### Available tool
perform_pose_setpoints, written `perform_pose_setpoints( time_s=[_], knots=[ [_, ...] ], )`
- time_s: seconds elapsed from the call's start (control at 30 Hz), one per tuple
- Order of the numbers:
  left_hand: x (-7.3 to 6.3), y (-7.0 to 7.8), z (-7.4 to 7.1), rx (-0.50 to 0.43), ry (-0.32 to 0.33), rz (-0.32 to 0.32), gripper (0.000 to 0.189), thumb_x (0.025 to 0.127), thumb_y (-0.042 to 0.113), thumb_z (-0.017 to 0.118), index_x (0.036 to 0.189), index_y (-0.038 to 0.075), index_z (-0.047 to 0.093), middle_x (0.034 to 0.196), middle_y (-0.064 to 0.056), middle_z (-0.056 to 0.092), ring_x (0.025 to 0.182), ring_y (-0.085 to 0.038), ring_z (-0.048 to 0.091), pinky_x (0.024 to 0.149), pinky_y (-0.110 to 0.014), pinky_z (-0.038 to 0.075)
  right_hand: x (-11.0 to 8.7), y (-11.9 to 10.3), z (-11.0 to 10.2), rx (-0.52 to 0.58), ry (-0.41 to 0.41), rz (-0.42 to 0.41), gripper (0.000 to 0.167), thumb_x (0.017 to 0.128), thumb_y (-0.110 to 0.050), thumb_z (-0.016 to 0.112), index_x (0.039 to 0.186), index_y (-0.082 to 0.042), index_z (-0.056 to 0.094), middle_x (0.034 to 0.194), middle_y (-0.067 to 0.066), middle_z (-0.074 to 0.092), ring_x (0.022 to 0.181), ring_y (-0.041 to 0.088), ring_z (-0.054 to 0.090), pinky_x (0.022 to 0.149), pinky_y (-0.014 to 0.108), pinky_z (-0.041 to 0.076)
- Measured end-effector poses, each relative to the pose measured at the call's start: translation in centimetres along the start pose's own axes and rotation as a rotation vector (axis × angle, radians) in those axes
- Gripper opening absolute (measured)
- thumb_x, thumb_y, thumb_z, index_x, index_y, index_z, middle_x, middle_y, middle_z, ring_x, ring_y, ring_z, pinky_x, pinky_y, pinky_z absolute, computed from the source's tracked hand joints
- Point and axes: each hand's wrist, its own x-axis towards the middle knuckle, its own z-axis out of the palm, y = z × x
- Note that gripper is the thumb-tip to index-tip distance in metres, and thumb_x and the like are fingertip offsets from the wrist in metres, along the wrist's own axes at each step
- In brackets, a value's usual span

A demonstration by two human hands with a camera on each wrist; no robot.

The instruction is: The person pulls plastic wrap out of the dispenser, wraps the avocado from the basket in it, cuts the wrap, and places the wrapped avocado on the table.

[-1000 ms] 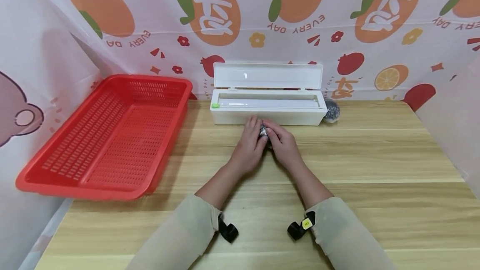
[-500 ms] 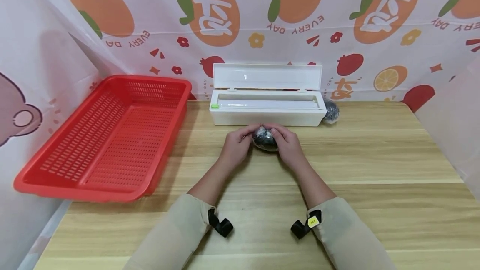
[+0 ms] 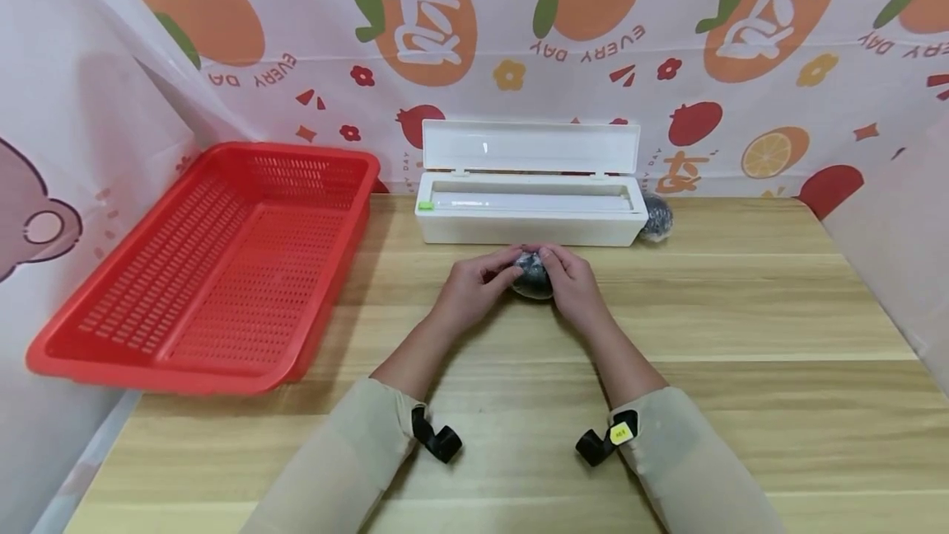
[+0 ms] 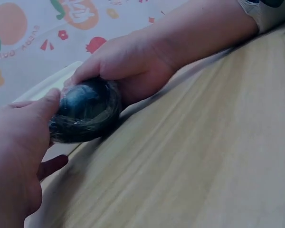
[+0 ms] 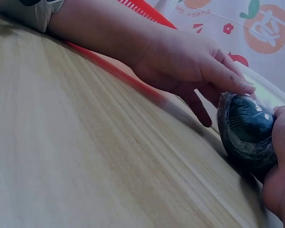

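A dark, rounded thing wrapped in clear cling film [image 3: 533,280] sits low over the table between both hands, in front of the white dispenser. My left hand [image 3: 470,287] pinches the film at its upper left edge with thumb and fingertips. The right hand [image 3: 574,287] grips its right side, thumb on top. The left wrist view shows the wrapped thing [image 4: 88,109] dark green and shiny, the film creased around it. Folds of film gather along the side near the left fingers in the right wrist view, by the left hand [image 5: 185,61].
Behind the hands stands a white cling film dispenser [image 3: 530,229], its lid [image 3: 530,147] raised and a green slider [image 3: 426,206] at its left end. A second wrapped dark thing [image 3: 656,218] lies by its right end. A red perforated basket [image 3: 311,336] stands on the left.
Both hands first cover the wrapped thing, then draw apart and leave its front showing. Since then, it has shifted slightly right, and the left thumb has come across its upper left.
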Motion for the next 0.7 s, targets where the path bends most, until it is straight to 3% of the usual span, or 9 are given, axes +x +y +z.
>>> perform_pose_setpoints(
  time_s=[0.2, 0.4, 0.5, 0.6, 0.7],
  knots=[
    [0.2, 0.1, 0.3, 0.106, 0.037, 0.108, 0.035, 0.090, 0.026, 0.071, 0.123, 0.015, 0.070, 0.125, -0.002, 0.069, 0.110, -0.016, 0.067, 0.087, -0.029, 0.056, 0.1, -0.1, 0.2, -0.016, 0.006, -0.006, 0.037, 0.105, -0.035, 0.045, 0.122, -0.010, 0.067, 0.126, 0.009, 0.066, 0.127, 0.022, 0.055, 0.112, 0.041, 0.038],
    [0.1, 0.2, 0.8, 0.314, 0.077, 0.216, 0.034, 0.095, 0.028, 0.065, 0.124, 0.012, 0.069, 0.122, -0.003, 0.070, 0.117, -0.016, 0.064, 0.099, -0.029, 0.050, 0.0, -0.5, 0.5, -0.098, 0.006, -0.023, 0.039, 0.104, -0.039, 0.045, 0.123, -0.012, 0.067, 0.126, 0.006, 0.066, 0.125, 0.021, 0.056, 0.109, 0.040, 0.041],
    [0.0, 0.4, 1.1, 0.384, 0.100, 0.244, 0.032, 0.098, 0.027, 0.061, 0.125, 0.012, 0.069, 0.123, -0.002, 0.069, 0.118, -0.015, 0.063, 0.100, -0.030, 0.050, -0.1, -0.6, 0.6, -0.162, -0.001, -0.058, 0.042, 0.104, -0.040, 0.045, 0.126, -0.011, 0.066, 0.128, 0.006, 0.064, 0.126, 0.022, 0.055, 0.108, 0.040, 0.042],
    [0.0, 0.7, 1.2, 0.383, 0.137, 0.240, 0.030, 0.097, 0.025, 0.063, 0.123, 0.011, 0.070, 0.121, -0.002, 0.070, 0.117, -0.017, 0.064, 0.098, -0.032, 0.051, 0.0, -0.7, 0.7, -0.203, 0.002, -0.082, 0.041, 0.105, -0.038, 0.045, 0.127, -0.010, 0.066, 0.130, 0.006, 0.063, 0.127, 0.022, 0.054, 0.109, 0.040, 0.041],
    [0.0, 0.6, 1.4, 0.277, 0.171, 0.176, 0.027, 0.093, 0.024, 0.068, 0.117, 0.012, 0.074, 0.116, -0.002, 0.072, 0.114, -0.018, 0.065, 0.096, -0.033, 0.052, 0.0, -0.8, 0.7, -0.186, 0.012, -0.078, 0.039, 0.105, -0.035, 0.046, 0.127, -0.010, 0.066, 0.133, 0.005, 0.061, 0.131, 0.021, 0.050, 0.111, 0.041, 0.038]
  ],
)
